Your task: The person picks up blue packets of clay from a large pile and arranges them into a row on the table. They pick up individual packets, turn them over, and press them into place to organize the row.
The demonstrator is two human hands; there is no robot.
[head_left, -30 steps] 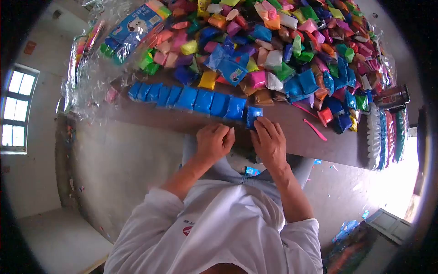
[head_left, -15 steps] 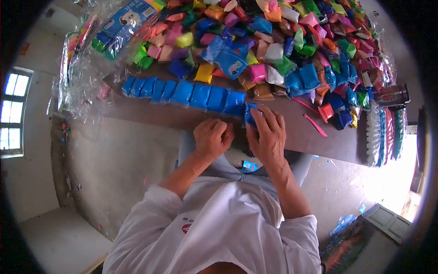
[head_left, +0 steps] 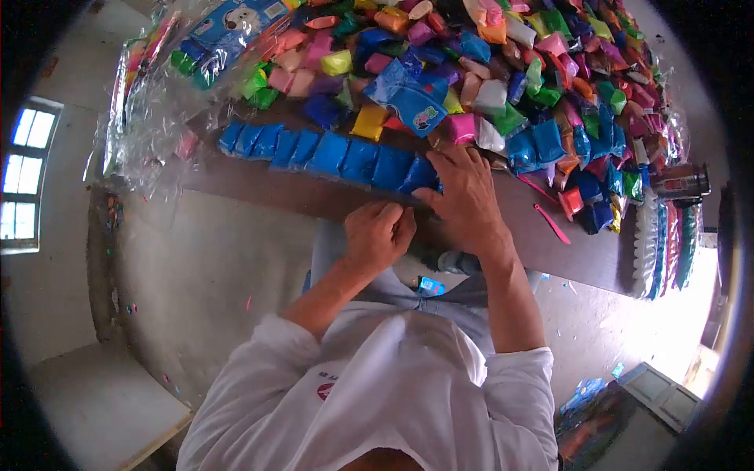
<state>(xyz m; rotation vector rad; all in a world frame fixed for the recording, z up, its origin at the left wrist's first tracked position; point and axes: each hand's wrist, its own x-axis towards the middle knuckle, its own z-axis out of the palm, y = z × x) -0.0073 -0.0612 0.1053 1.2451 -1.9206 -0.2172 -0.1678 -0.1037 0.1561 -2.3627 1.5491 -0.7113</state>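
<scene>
A row of small blue packets (head_left: pixel 324 155) lies side by side along the near part of the brown table. At its right end my right hand (head_left: pixel 471 192) is spread palm down, thumb apart from the fingers. A sliver of blue shows between thumb and fingers; the rest of what lies beneath is hidden. My left hand (head_left: pixel 378 235) is curled closed at the table's near edge, just below the row. Whatever it may hold cannot be seen. Beyond the right fingertips lies a pink packet (head_left: pixel 460 127), beside a yellow packet (head_left: pixel 369 123).
A large heap of colourful packets (head_left: pixel 491 98) covers the far side. Clear plastic wrapping (head_left: pixel 145 149) lies at left. Two pink plastic sticks, one a small tool (head_left: pixel 552 224), are at right, near a dark can (head_left: pixel 682 182) and clear ribbed packs (head_left: pixel 646 247).
My right hand has gone from pinching a blue packet at the row's end to lying spread over that spot, reaching farther forward. The left hand stays closed. The view has shifted slightly.
</scene>
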